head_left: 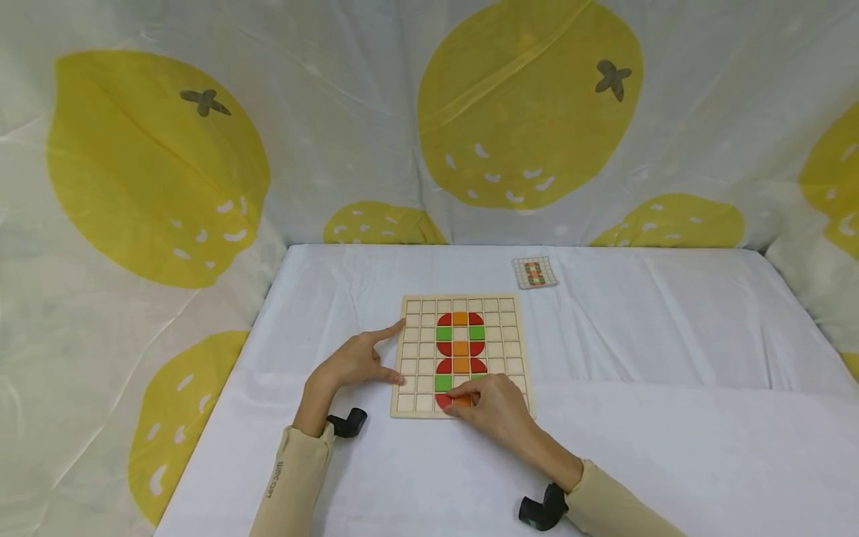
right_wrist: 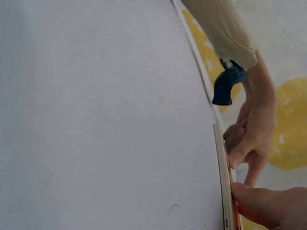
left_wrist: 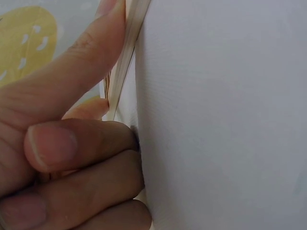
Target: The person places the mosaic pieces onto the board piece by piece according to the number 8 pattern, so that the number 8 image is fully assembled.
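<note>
A square wooden grid board (head_left: 419,358) lies on the white-covered table, holding red, orange and green tiles in its middle columns. My left hand (head_left: 352,363) rests at the board's left edge. Its thumb and forefinger are spread along the frame, while the other fingers fold under, as the left wrist view shows. My right hand (head_left: 499,414) is over the lower right of the board. Its thumb and forefinger pinch at a red rounded-corner tile (head_left: 441,401) in the bottom row, beside an orange square tile (head_left: 463,400). That hand covers the board's lower right corner.
Behind the board, to the right, lies a small card (head_left: 535,273) printed with a similar grid pattern. Lemon-print cloth (head_left: 349,149) hangs at the back and left of the table (head_left: 644,321). A black camera (head_left: 347,423) is on the left wrist, another (head_left: 543,509) on the right.
</note>
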{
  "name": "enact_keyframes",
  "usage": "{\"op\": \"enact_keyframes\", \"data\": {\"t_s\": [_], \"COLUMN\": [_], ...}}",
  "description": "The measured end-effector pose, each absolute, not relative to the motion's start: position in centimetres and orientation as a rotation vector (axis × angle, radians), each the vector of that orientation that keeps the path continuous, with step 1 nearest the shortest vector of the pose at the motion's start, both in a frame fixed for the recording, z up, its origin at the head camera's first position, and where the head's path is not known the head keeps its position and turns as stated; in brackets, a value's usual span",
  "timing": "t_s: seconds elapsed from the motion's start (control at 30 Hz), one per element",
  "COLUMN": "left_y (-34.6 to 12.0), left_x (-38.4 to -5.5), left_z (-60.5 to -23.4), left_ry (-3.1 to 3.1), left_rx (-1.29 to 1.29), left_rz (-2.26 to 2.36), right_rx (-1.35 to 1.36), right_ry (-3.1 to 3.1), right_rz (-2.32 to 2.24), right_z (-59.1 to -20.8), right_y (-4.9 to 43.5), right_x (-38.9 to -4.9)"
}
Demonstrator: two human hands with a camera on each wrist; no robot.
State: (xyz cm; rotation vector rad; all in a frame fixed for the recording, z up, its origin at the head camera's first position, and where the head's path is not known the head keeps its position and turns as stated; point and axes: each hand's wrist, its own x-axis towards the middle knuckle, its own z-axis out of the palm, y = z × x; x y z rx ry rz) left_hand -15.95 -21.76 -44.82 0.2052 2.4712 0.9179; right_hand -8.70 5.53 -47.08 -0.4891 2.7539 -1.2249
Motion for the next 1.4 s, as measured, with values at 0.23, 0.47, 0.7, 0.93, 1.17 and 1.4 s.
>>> {"op": "enact_keyframes", "data": {"t_s": [0.23, 0.47, 0.7, 0.93, 1.17, 1.4], "left_y": [-22.0, -22.3, -22.4, -22.2, -21.9, -21.7], "left_x": [-15.9, -15.8, -15.7, -15.8, -15.9, -15.8], "left_z": [-44.8, -44.7, -44.6, -44.6, -44.8, -44.1], "left_ry": [2.479, 2.469, 2.466, 2.461, 2.461, 2.5], "left_rx": [0.165, 0.151, 0.165, 0.176, 0.208, 0.197], "left_rz": [0.914, 0.909, 0.905, 0.921, 0.924, 0.925], "right_rx": [-0.498, -0.452, -0.472, -0.453, -0.388, -0.356], "right_ry": [2.755, 2.696, 2.59, 2.669, 2.847, 2.983], "right_rz": [-1.219, -1.26, -1.342, -1.317, -1.105, -0.793], "right_z": [-46.9, -46.6, -46.0, -43.4, -41.2, -40.0], "right_y": [5.2, 5.3, 6.5, 9.7, 15.1, 19.9], "right_x": [-8.7, -8.7, -9.7, -11.8, -14.0, -14.8]}}
